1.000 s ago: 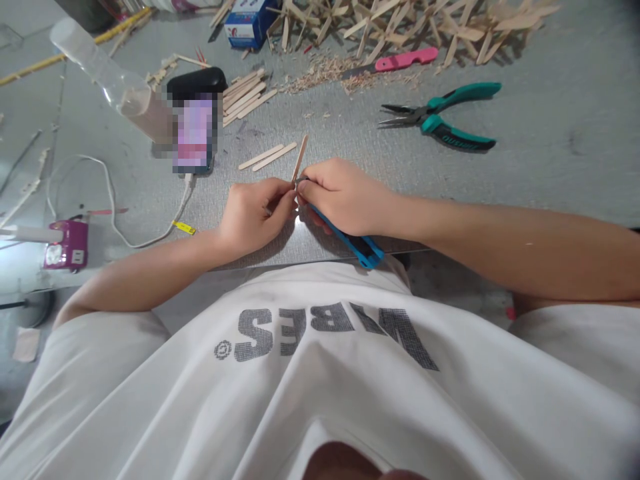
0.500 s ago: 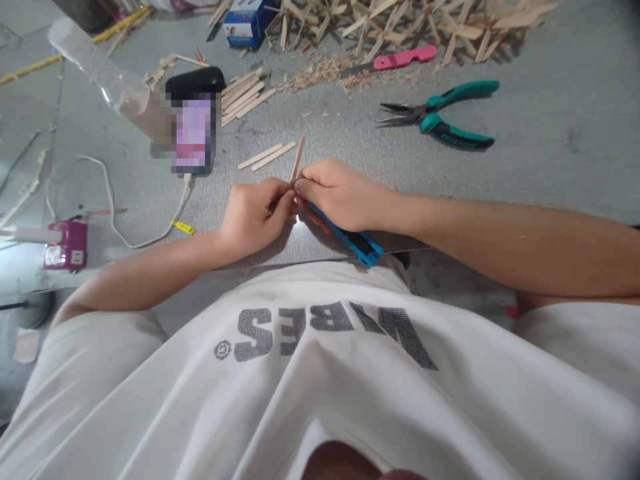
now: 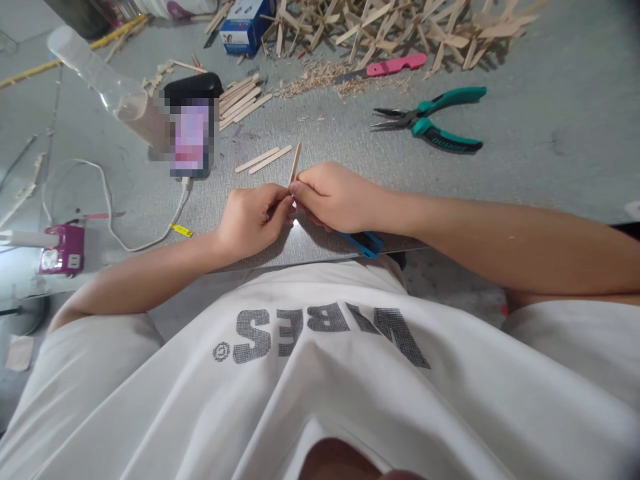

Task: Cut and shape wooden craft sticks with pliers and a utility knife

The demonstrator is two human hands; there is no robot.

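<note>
A thin wooden craft stick (image 3: 296,162) stands up from between my hands, tilted slightly right. The fingertips of my left hand (image 3: 255,217) are closed in a pinch at its lower end. My right hand (image 3: 340,199) is closed too, its thumb and forefinger pressed against the same stick. A blue-and-black handled tool (image 3: 369,245) sticks out below the right palm; the rest of it is hidden, so its kind does not show. Just beyond the left hand, two loose craft sticks (image 3: 270,160) lie side by side on the grey table (image 3: 325,137).
Teal-handled needle-nose pliers (image 3: 425,120) lie at right. A pink-handled knife (image 3: 395,65) rests by wood shavings (image 3: 313,79), before a pile of crossed sticks (image 3: 370,27). At left are a stick bundle (image 3: 243,103), a phone (image 3: 190,137), its cable (image 3: 107,187) and a plastic bottle (image 3: 115,93).
My right hand has turned a little, and more of the blue-and-black tool is hidden under it. Both hands stay together at the stick. The whole view has shifted slightly.
</note>
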